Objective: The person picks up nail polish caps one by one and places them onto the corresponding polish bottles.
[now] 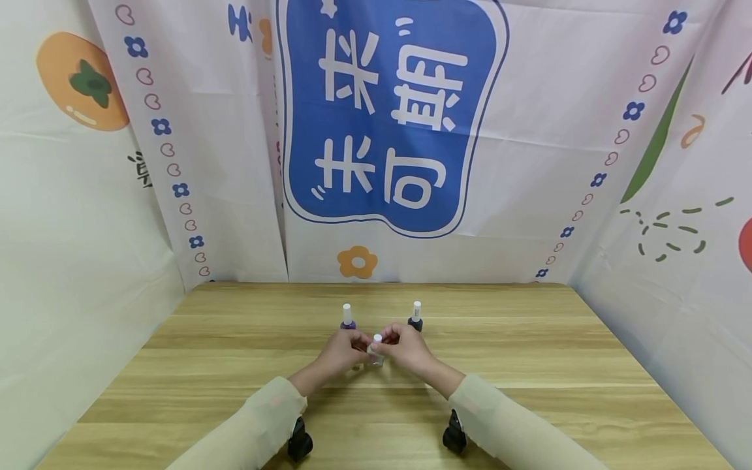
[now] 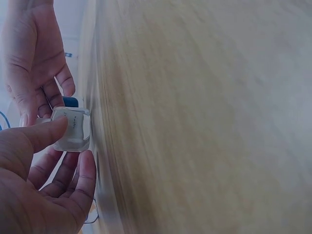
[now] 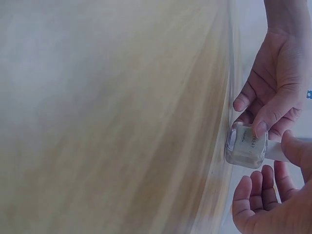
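A clear glass nail polish bottle (image 1: 376, 360) with a white cap (image 1: 377, 339) stands at the middle of the table, between the two hands. My left hand (image 1: 341, 351) grips its glass body, the thumb lying over the printed label in the left wrist view. From the other side my right hand (image 1: 411, 351) pinches the white cap; in the right wrist view its thumb lies along the cap (image 3: 276, 151). The bottle (image 3: 246, 145) looks upright, its base at or close to the tabletop. The cap seems to be on the bottle.
Behind the left hand stands a purple nail polish bottle (image 1: 348, 324) with a white cap. A dark nail polish bottle (image 1: 415, 323), also white-capped, is behind the right hand. The wooden table (image 1: 505, 418) ends at a printed cloth backdrop (image 1: 517, 189), with cloth on both sides.
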Available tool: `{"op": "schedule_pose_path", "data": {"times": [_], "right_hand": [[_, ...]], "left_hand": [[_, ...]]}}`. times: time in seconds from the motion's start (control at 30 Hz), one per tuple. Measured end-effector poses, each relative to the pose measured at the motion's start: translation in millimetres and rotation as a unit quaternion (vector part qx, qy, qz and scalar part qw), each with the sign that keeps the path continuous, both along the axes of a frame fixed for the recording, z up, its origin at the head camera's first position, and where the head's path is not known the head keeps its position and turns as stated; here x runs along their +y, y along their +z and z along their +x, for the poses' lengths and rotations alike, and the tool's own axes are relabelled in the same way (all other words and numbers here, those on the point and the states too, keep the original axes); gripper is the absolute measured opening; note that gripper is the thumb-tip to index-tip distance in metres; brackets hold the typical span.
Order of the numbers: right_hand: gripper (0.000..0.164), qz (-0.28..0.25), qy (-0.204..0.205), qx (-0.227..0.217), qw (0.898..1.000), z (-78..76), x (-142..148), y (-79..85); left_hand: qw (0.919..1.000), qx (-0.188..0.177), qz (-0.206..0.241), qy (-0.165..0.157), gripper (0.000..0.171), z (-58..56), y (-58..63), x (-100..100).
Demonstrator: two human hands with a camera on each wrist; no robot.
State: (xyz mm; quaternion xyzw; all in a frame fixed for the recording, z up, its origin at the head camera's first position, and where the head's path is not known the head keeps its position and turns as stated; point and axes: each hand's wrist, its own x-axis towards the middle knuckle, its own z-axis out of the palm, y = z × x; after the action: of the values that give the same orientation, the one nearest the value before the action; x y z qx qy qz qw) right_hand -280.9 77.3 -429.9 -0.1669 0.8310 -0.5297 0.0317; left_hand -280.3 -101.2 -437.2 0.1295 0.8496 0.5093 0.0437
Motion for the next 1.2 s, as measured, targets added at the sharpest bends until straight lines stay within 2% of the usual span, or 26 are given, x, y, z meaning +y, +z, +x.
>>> {"op": "schedule_pose_path", "data": {"times": [0.93,1.2], "right_hand": [[0.019,-0.003,0.008,-0.003,1.000,1.0,-2.8,2.4],[0.022,-0.010,0.015,-0.001,1.000,0.9,-0.4,7.7]], "left_hand": [[0.9999,0.002,0.006,-0.010,0.018,-0.6,-3.0,-0.4],[0.9999,-0.005,0.014,-0.005,0.023,2.0,2.1,-0.8]]}}
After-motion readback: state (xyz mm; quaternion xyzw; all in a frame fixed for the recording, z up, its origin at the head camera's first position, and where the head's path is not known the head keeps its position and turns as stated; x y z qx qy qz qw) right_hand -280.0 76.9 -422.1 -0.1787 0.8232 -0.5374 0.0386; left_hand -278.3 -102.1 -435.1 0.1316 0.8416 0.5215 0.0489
